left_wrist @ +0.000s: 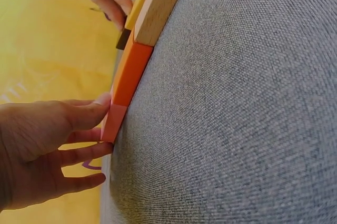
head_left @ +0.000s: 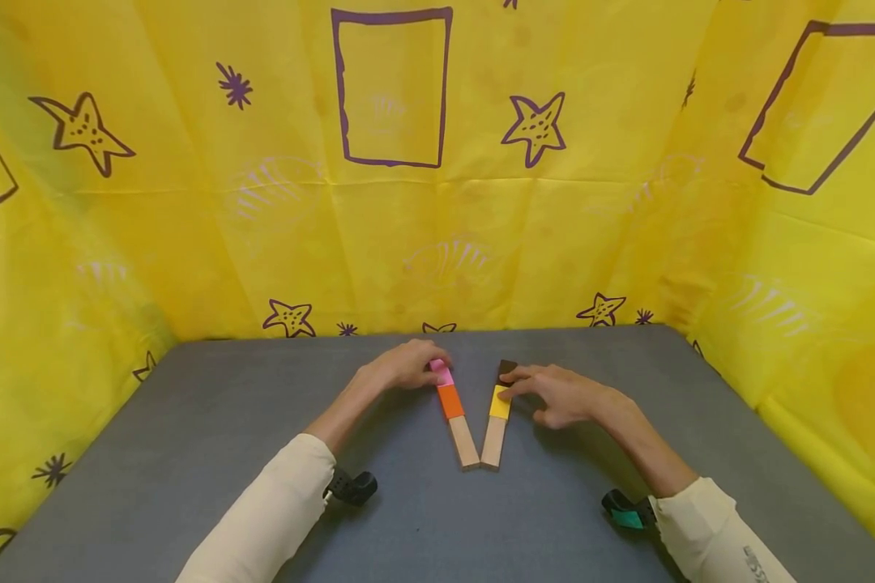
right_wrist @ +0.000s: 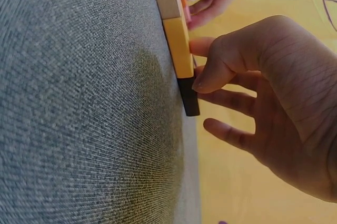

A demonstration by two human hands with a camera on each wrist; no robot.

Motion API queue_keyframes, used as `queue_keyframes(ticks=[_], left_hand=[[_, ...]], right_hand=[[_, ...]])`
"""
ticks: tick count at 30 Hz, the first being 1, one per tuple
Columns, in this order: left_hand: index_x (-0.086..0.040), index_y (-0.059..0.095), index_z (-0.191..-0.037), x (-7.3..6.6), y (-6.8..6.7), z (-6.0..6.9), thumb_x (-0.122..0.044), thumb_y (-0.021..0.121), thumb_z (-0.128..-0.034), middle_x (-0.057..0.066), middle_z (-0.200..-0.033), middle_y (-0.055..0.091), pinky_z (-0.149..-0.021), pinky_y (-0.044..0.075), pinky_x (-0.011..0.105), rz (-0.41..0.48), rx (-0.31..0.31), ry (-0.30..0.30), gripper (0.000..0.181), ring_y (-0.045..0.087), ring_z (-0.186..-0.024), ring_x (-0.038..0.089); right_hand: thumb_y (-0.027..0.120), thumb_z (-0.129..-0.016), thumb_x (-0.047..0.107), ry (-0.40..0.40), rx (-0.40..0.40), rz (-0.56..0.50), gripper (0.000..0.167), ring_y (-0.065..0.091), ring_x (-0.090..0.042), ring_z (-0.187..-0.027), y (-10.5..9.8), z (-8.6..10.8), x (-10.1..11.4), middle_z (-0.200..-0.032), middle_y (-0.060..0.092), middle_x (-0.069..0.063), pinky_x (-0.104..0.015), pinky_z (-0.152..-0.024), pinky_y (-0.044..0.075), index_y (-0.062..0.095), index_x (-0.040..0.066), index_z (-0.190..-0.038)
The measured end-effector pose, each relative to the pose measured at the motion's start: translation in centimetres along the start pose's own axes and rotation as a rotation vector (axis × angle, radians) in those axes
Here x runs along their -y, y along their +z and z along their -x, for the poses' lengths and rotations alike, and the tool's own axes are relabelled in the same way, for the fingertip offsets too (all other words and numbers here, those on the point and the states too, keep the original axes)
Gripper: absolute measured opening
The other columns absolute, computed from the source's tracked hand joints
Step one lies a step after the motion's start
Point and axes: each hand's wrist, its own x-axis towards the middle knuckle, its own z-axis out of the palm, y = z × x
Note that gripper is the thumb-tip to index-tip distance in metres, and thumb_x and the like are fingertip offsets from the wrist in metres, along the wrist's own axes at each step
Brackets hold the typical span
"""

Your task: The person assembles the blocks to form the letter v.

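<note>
Two rows of blocks form a V on the dark grey tabletop, meeting at the near end. The left row has a plain wooden block point(head_left: 463, 444), an orange block point(head_left: 450, 401) and a pink block point(head_left: 442, 372) at its far end. My left hand point(left_wrist: 39, 145) pinches the pink block between thumb and fingers. In the right row lie a second wooden block point(head_left: 492, 442), a yellow block point(right_wrist: 178, 48) and a black block point(right_wrist: 188, 97). My right hand point(head_left: 565, 395) touches the yellow and black blocks with outstretched fingers, its thumb apart from them in the head view.
A grey cloth-like tabletop point(head_left: 226, 453) spreads around the blocks. Yellow fabric point(head_left: 386, 235) with dark drawn stars and frames hangs behind it and on both sides. A dark strap device point(head_left: 353, 488) is on the left wrist and another point(head_left: 627, 510) on the right.
</note>
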Motion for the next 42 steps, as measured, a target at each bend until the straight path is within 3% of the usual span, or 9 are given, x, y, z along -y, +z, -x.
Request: queue_keyframes(ticks=[15, 29, 37, 42], left_hand=[[-0.011, 0.070, -0.135, 0.07, 0.21, -0.02, -0.020, 0.072, -0.0994, 0.012, -0.136, 0.069, -0.110, 0.052, 0.044, 0.033, -0.004, -0.056, 0.037, 0.063, -0.116, 0.027], [-0.010, 0.070, -0.134, 0.32, 0.12, 0.02, -0.020, 0.071, -0.0998, 0.013, -0.132, 0.069, -0.108, 0.053, 0.043, 0.014, 0.017, -0.023, 0.035, 0.062, -0.113, 0.027], [-0.011, 0.069, -0.137, -0.13, -0.10, 0.15, -0.021, 0.070, -0.1009, 0.013, -0.135, 0.068, -0.111, 0.052, 0.044, -0.001, 0.022, -0.036, 0.037, 0.062, -0.117, 0.028], [-0.009, 0.068, -0.138, -0.40, -0.28, 0.09, -0.020, 0.068, -0.1020, 0.014, -0.140, 0.067, -0.116, 0.048, 0.048, -0.001, -0.005, -0.036, 0.038, 0.062, -0.126, 0.030]], right_hand=[[0.065, -0.086, -0.002, -0.013, -0.006, 0.002, 0.059, 0.048, -0.043, -0.147, 0.08, 0.11, -0.14, -0.158, 0.054, -0.011, -0.067, -0.118, 0.038, 0.066, 0.016, -0.143], [0.065, -0.086, -0.002, -0.051, -0.010, 0.007, 0.059, 0.049, -0.042, -0.146, 0.11, 0.09, -0.28, -0.157, 0.055, -0.011, -0.067, -0.117, 0.040, 0.066, 0.016, -0.142], [0.068, -0.091, 0.003, -0.074, -0.052, 0.057, 0.046, 0.053, -0.040, -0.142, 0.26, -0.18, -0.50, -0.152, 0.059, -0.012, -0.073, -0.114, 0.038, 0.070, 0.017, -0.135], [0.069, -0.092, 0.003, -0.123, -0.140, 0.092, 0.046, 0.056, -0.036, -0.137, 0.02, -0.37, -0.56, -0.150, 0.058, -0.013, -0.066, -0.110, 0.045, 0.069, 0.017, -0.135]])
